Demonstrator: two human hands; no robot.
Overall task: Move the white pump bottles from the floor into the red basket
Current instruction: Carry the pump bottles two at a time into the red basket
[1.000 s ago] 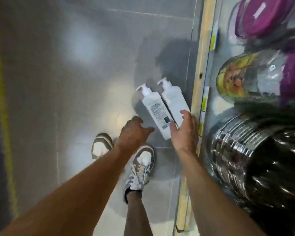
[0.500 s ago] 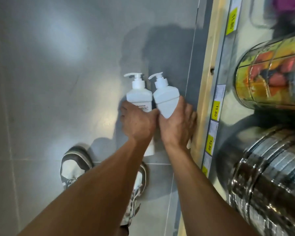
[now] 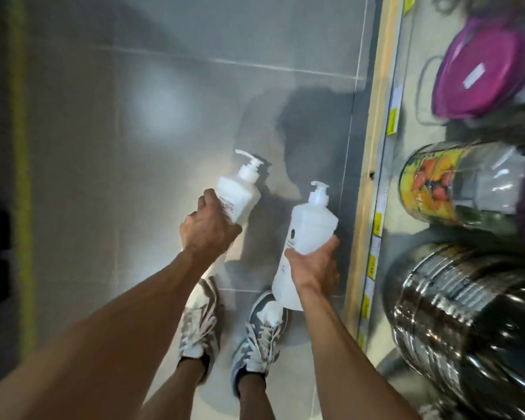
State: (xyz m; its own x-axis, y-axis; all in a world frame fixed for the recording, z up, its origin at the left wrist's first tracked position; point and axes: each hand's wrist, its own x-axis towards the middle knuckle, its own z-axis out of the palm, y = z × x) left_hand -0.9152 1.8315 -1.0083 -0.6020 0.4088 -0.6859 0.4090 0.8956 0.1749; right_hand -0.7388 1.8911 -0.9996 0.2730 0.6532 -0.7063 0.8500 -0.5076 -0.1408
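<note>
Two white pump bottles are held up off the grey tiled floor. My left hand (image 3: 208,227) grips the lower body of the left bottle (image 3: 238,192), whose pump points up and left. My right hand (image 3: 314,268) is wrapped round the middle of the right bottle (image 3: 311,225), which is upright with its base showing below my wrist. The bottles are apart from each other. No red basket is in view.
A wooden shelf edge (image 3: 373,165) with yellow price tags runs down the right. On the shelf are stacked steel pots (image 3: 467,328), a fruit-printed container (image 3: 431,183) and a purple lid (image 3: 479,74). My two sneakers (image 3: 200,316) stand on the floor (image 3: 134,207) below the bottles.
Both hands closed round the bottles on the floor and have lifted them. The bottles, side by side before, are now spread apart in the air.
</note>
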